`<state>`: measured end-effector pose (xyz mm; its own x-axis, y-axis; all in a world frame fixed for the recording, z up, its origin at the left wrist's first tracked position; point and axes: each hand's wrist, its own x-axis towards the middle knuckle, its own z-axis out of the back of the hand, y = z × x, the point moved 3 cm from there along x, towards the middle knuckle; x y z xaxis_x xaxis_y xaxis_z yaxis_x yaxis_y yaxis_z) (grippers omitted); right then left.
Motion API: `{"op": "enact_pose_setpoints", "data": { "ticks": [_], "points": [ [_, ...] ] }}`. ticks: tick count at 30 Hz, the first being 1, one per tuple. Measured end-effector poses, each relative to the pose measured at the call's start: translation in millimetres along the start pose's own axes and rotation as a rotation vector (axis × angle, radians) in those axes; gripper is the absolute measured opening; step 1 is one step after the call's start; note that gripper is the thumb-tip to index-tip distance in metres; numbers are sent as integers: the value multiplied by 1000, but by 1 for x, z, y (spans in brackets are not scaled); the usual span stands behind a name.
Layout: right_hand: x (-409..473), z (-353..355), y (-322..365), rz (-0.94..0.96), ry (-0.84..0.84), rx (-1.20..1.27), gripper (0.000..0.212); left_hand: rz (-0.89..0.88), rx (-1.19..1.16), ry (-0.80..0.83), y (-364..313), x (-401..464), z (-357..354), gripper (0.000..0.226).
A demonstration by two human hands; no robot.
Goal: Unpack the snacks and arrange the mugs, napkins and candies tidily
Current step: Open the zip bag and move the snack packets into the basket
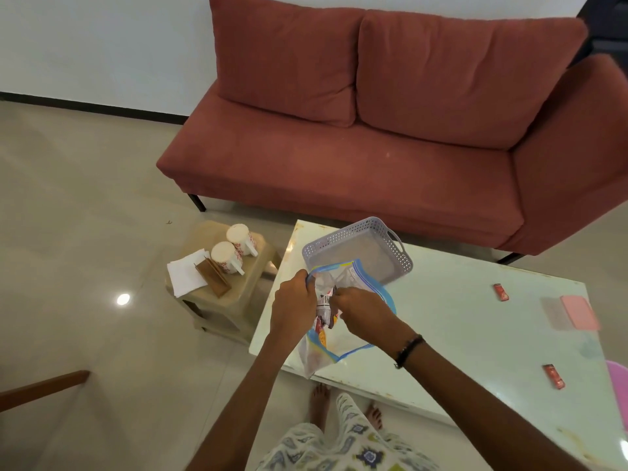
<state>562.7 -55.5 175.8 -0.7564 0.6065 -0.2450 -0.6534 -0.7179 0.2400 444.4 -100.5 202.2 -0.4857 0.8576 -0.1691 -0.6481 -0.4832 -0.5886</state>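
Note:
A clear zip bag with blue edging [350, 338] hangs over the near-left corner of the glass table [475, 317]. My left hand [294, 300] grips the bag's rim at its mouth. My right hand [356, 305] is inside the mouth, closed on a silver snack packet [324, 302]. More wrapped snacks show lower in the bag. A grey perforated basket [356, 248] stands just behind the bag. Two red candies [501, 292] [554, 376] lie on the table's right side. On a small beige stool [238, 300] stand two patterned mugs [226, 256] [241, 239], white napkins [185, 275] and a wooden holder [212, 277].
A red sofa [373, 130] fills the space behind the table. A pink flat object [579, 312] lies near the table's right edge, and something pink-purple [620, 385] pokes in at far right. A wooden rail [44, 389] enters at lower left. My bare feet stand under the table's near edge.

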Motion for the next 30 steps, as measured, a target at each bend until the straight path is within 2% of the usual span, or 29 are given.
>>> {"op": "enact_pose_setpoints", "data": {
  "ticks": [3, 9, 16, 19, 21, 23, 27, 30],
  "points": [
    [27, -12, -2, 129, 138, -112, 28, -6, -1, 2, 3, -2, 2, 37],
    [57, -41, -1, 356, 219, -365, 26, -13, -38, 12, -1, -6, 5, 37],
    [56, -45, -9, 427, 152, -496, 20, -38, -46, 11, -6, -7, 12, 37],
    [57, -43, -13, 413, 190, -561, 11, -36, -64, 6, -8, -6, 12, 37],
    [60, -39, -15, 393, 126, -517, 8, -17, -87, 4, -8, -4, 11, 37],
    [64, -30, -10, 371, 129, -377, 11, 17, -94, -5, -5, 1, 10, 37],
    [64, 4, -8, 268, 108, -255, 15, 96, -111, -14, 2, 12, 4, 41],
    [57, 42, -10, 177, -6, -67, 13, 149, -140, -27, 3, 17, 0, 41]
  ]
}}
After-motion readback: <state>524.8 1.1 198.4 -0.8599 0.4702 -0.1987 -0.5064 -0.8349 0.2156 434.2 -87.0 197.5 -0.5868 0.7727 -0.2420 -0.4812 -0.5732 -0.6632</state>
